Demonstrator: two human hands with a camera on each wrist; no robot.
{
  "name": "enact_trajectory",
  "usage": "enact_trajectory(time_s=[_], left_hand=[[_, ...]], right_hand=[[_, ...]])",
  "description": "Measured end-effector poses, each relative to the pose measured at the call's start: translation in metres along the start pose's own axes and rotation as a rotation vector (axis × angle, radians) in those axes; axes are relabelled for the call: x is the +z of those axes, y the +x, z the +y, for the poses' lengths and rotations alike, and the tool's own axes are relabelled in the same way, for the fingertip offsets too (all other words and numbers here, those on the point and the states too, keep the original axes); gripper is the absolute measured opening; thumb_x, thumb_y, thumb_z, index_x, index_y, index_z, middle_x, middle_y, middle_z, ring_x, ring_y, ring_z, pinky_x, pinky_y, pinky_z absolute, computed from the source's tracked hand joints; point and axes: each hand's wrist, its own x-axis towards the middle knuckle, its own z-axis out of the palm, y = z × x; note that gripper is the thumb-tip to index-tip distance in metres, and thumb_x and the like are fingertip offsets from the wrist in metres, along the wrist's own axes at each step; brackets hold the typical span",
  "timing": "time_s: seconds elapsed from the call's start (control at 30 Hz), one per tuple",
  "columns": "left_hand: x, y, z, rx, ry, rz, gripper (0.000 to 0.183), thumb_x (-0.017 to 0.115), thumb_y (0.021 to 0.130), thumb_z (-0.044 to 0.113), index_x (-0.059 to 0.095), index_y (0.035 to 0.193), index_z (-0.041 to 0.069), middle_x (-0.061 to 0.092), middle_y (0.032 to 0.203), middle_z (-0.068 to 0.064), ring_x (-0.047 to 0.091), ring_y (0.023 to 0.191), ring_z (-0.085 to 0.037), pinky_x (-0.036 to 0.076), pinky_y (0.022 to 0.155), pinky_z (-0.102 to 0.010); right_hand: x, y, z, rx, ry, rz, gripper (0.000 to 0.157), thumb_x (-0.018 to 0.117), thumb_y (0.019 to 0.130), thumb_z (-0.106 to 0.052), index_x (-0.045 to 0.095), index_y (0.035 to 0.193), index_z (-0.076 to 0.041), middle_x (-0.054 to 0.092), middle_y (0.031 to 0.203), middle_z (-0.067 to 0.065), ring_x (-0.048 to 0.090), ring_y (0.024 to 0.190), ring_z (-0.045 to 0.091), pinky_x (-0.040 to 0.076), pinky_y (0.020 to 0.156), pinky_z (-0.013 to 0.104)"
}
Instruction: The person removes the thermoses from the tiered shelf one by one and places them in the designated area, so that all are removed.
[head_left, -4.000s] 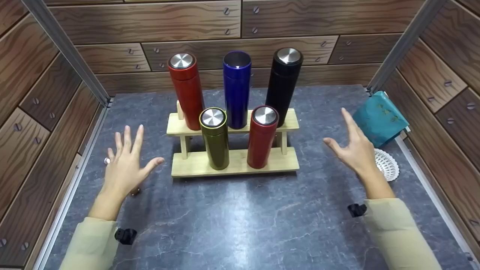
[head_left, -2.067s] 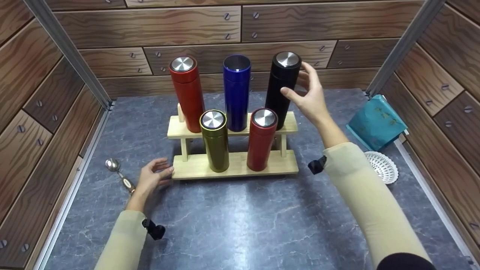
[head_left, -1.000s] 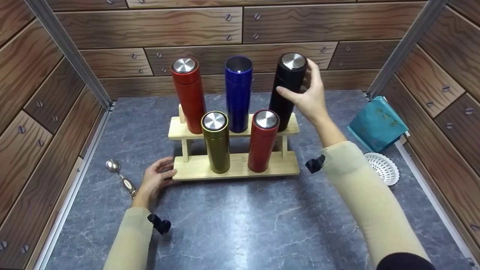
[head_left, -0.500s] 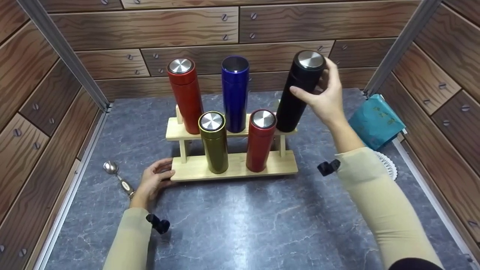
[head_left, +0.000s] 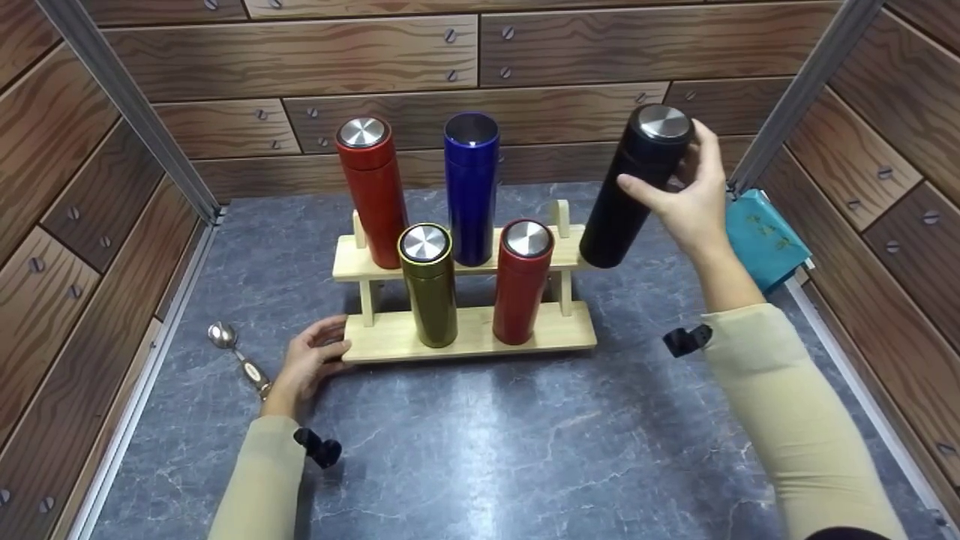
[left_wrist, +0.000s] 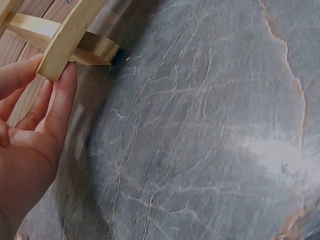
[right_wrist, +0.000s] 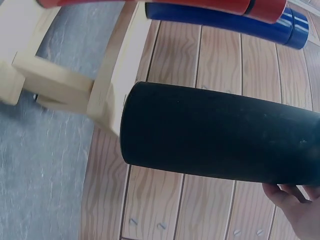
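Observation:
A black thermos flask (head_left: 630, 195) with a silver lid is gripped near its top by my right hand (head_left: 690, 195). It leans slightly and hangs just off the right end of the upper shelf of a pale wooden two-tier rack (head_left: 555, 328). My left hand (head_left: 306, 360) pinches the left end of the lower shelf between thumb and fingers, as the left wrist view confirms on the rack board (left_wrist: 62, 45). A red flask (head_left: 373, 199) and a blue flask (head_left: 472, 195) stand on the upper tier. On the lower tier stand an olive-green flask (head_left: 430, 289) and a darker red flask (head_left: 523, 285).
A spoon (head_left: 238, 356) with a decorated handle lies on the grey marbled tabletop (head_left: 480, 442), left of the rack. At the right edge sits a teal packet (head_left: 769, 236), partly behind my right wrist. Wood-patterned walls (head_left: 390, 56) enclose the back and sides.
My hands came in from the sides: the left took hold of the rack's end, the right grasped the black flask. The flask has moved off the upper shelf to the right.

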Motion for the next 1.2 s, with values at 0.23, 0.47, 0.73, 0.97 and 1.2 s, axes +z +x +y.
enact_trajectory(time_s=[0.23, 0.47, 0.73, 0.97, 1.2], left_hand=[[0.001, -0.001, -0.001, 0.02, -0.022, -0.01, 0.054, 0.066, 0.081, -0.002, 0.048, 0.132, 0.004, 0.05, 0.124, -0.015, 0.061, 0.088, -0.021, 0.055, 0.071, -0.039], [0.002, -0.001, -0.002, 0.028, -0.023, -0.019, 0.054, 0.064, 0.082, -0.004, 0.046, 0.133, 0.001, 0.05, 0.124, -0.018, 0.061, 0.088, -0.022, 0.055, 0.07, -0.039], [0.003, -0.001, 0.0, 0.028, -0.024, -0.033, 0.054, 0.061, 0.084, -0.005, 0.045, 0.135, 0.001, 0.047, 0.127, -0.02, 0.06, 0.087, -0.022, 0.055, 0.07, -0.04], [0.004, -0.001, -0.001, 0.034, -0.025, -0.029, 0.054, 0.063, 0.083, -0.004, 0.045, 0.134, 0.001, 0.047, 0.126, -0.02, 0.061, 0.087, -0.022, 0.055, 0.07, -0.042], [0.003, 0.001, -0.003, 0.044, -0.021, -0.029, 0.054, 0.065, 0.082, -0.003, 0.046, 0.133, 0.0, 0.051, 0.122, -0.018, 0.06, 0.087, -0.022, 0.055, 0.068, -0.041]], right_hand=[[-0.015, 0.002, 0.009, -0.006, -0.016, 0.033, 0.074, 0.084, 0.063, -0.004, 0.047, 0.128, -0.013, 0.056, 0.112, 0.009, 0.057, 0.097, 0.023, 0.048, 0.083, 0.029], [-0.026, 0.002, 0.021, 0.023, -0.056, 0.052, 0.076, 0.084, 0.064, -0.007, 0.046, 0.129, -0.015, 0.055, 0.112, 0.007, 0.055, 0.099, 0.022, 0.047, 0.085, 0.03], [-0.032, 0.001, 0.04, 0.039, -0.056, 0.067, 0.077, 0.084, 0.064, -0.007, 0.045, 0.13, -0.014, 0.052, 0.113, 0.007, 0.054, 0.099, 0.021, 0.047, 0.085, 0.03], [-0.032, 0.0, 0.06, 0.08, -0.053, 0.081, 0.078, 0.084, 0.064, -0.005, 0.044, 0.13, -0.014, 0.051, 0.113, 0.006, 0.054, 0.098, 0.022, 0.047, 0.087, 0.033], [-0.027, -0.002, 0.077, 0.078, -0.048, 0.094, 0.077, 0.083, 0.063, -0.005, 0.043, 0.129, -0.011, 0.051, 0.111, 0.006, 0.052, 0.099, 0.02, 0.046, 0.086, 0.03]])
